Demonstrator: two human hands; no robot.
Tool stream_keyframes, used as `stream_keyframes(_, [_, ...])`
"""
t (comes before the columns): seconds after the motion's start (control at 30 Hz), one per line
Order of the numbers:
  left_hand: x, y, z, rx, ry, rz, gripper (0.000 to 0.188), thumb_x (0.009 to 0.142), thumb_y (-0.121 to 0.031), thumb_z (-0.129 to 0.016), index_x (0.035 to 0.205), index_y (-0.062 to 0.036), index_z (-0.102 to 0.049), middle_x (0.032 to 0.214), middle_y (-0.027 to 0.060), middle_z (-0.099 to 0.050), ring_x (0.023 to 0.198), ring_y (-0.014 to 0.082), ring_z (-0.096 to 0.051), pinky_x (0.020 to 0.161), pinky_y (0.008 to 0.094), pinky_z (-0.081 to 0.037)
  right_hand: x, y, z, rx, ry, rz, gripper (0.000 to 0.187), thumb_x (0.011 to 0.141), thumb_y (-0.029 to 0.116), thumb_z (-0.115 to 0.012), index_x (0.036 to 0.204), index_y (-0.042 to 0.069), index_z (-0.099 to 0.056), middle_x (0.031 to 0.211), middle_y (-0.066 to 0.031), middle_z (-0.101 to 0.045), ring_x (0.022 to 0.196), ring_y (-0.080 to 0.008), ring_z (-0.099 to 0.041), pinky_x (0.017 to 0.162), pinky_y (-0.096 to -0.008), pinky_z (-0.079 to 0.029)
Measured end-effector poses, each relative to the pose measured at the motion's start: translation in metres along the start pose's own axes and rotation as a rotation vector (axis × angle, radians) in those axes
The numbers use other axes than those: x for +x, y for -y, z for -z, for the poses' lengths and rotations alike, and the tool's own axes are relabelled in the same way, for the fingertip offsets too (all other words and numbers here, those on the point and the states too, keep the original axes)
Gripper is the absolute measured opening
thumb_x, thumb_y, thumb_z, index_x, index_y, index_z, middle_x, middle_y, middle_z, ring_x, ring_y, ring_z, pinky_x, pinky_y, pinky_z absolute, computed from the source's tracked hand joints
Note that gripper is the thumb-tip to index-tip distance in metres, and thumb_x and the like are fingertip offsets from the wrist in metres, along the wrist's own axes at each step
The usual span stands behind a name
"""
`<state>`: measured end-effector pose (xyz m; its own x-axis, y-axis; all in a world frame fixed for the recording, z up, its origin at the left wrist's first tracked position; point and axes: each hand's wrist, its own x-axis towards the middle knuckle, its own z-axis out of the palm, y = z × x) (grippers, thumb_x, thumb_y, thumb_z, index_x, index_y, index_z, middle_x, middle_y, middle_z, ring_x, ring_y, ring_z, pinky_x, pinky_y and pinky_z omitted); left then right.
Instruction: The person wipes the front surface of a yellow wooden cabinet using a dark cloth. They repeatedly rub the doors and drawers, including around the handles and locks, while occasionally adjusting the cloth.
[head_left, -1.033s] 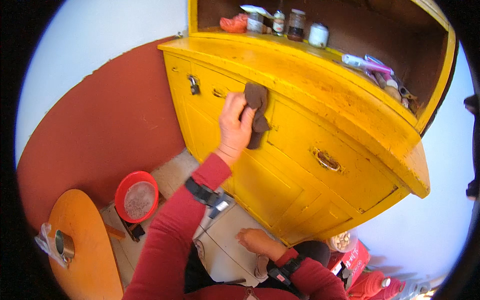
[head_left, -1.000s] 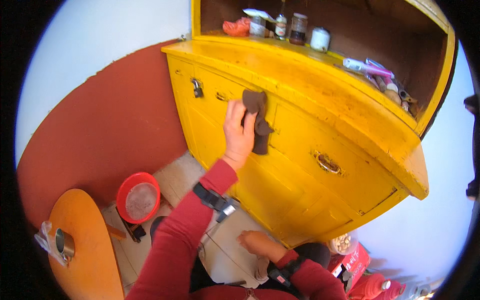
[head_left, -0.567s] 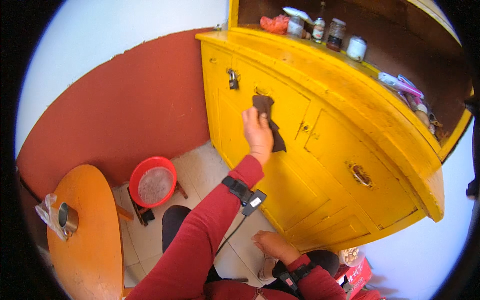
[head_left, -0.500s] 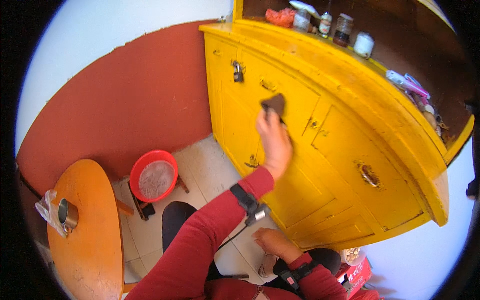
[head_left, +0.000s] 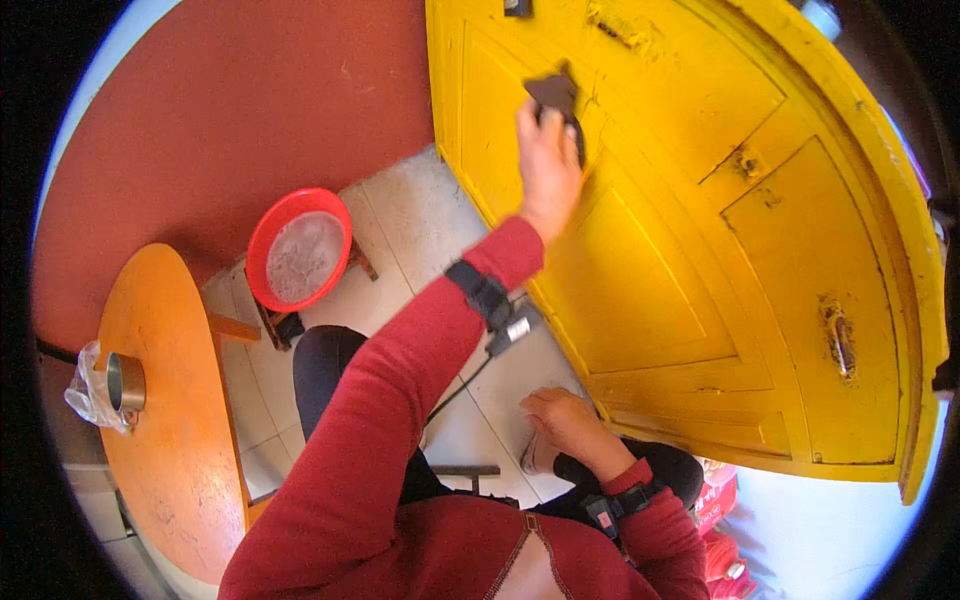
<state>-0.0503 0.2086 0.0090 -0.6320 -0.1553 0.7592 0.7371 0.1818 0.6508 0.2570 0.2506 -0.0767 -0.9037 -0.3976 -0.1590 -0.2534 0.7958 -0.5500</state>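
Note:
A dark brown cloth (head_left: pixel 552 92) is pressed against the front of the yellow wooden cabinet (head_left: pixel 640 270). My left hand (head_left: pixel 550 170) is closed on it, with the arm stretched out and the cloth's edge sticking out past the fingers. The cloth is below and to the left of a worn drawer handle (head_left: pixel 618 30). Lower down, my right hand (head_left: pixel 572 428) hangs loosely by my right knee, near the cabinet's bottom edge. Its fingers are slightly bent and nothing shows in them.
A red basin (head_left: pixel 258 240) of cloudy, sudsy water sits on a low wooden stand by the red-brown wall. An orange oval table (head_left: pixel 170 440) at left bears a metal cup (head_left: pixel 127 382) and a clear plastic bag (head_left: pixel 88 392). Another metal handle (head_left: pixel 840 340) sticks out at the cabinet's right.
My left hand has slid the cloth down and leftward from just under the drawer handle. The view has tilted lower, so the items on the cabinet's shelf have mostly left it.

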Motion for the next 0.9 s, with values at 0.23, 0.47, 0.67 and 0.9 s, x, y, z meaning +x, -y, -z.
stream_keyframes(0.23, [-0.027,0.0,0.005,0.04,0.127,0.247,0.03,0.089,0.008,-0.057,0.118,0.0034,-0.062,0.126,0.0268,-0.054,0.117,0.0473,-0.05,0.103,0.0486,-0.043,0.0,0.001,0.002,-0.015,0.049,-0.024,0.024,0.088,0.012,-0.068,0.112,0.005,-0.067,0.102,-0.0167,-0.067,0.098,-0.0394,-0.066,0.082,-0.0481,-0.054])
stream_keyframes(0.47, [-0.045,-0.011,-0.019,-0.155,-0.099,0.292,0.042,0.09,0.01,-0.054,0.131,0.0022,-0.063,0.119,0.0243,-0.054,0.112,0.0416,-0.052,0.098,0.0431,-0.043,0.004,0.0,0.003,-0.019,0.063,-0.057,0.023,0.09,0.015,-0.066,0.111,0.005,-0.068,0.1,-0.0182,-0.067,0.097,-0.0401,-0.066,0.081,-0.0485,-0.055])
stream_keyframes(0.67, [-0.187,0.043,-0.011,-0.043,0.039,0.289,0.045,0.083,0.017,-0.054,0.12,-0.0038,-0.067,0.132,0.021,-0.055,0.122,0.0433,-0.054,0.104,0.0415,-0.045,0.001,-0.004,-0.002,0.005,0.155,-0.112,0.022,0.09,0.014,-0.066,0.11,0.005,-0.068,0.102,-0.0204,-0.068,0.099,-0.0405,-0.067,0.083,-0.0476,-0.055])
stream_keyframes(0.9, [-0.246,0.091,0.023,0.075,0.073,1.007,0.037,0.09,0.008,-0.06,0.125,0.0019,-0.066,0.123,0.0197,-0.061,0.113,0.0352,-0.061,0.099,0.0379,-0.049,0.0,-0.009,-0.005,0.004,0.175,-0.147,0.023,0.091,0.014,-0.065,0.111,0.005,-0.068,0.102,-0.0188,-0.069,0.098,-0.0398,-0.067,0.083,-0.047,-0.055])
